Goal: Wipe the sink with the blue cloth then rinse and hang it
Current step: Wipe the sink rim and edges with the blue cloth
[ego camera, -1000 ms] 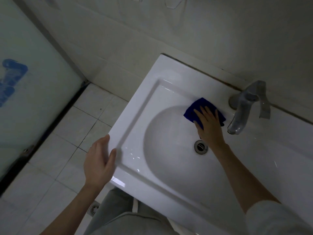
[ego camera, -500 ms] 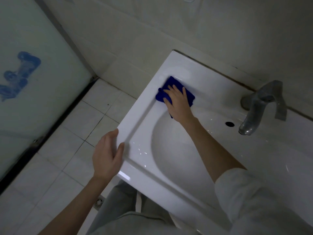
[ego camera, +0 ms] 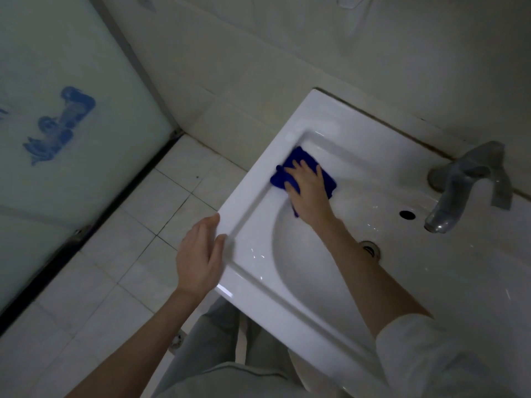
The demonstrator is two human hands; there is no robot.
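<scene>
The white sink [ego camera: 316,119] fills the right half of the view. My right hand [ego camera: 309,191] presses flat on the folded blue cloth [ego camera: 293,160] at the sink's far left inner ledge, just above the basin's rim. Most of the cloth lies under my palm and fingers. My left hand [ego camera: 199,255] rests against the sink's left outer edge, fingers together, thumb on the rim, holding nothing. The drain [ego camera: 370,249] is partly hidden behind my right forearm.
A grey metal tap [ego camera: 462,185] stands at the back right, with the overflow hole [ego camera: 407,214] beside it. A tiled wall runs behind the sink. White floor tiles [ego camera: 138,248] and a frosted glass panel [ego camera: 57,124] lie to the left.
My right hand slid the cloth from near the tap, across the back of the basin, to the far left ledge and slightly down it. My left hand stayed on the sink's edge.
</scene>
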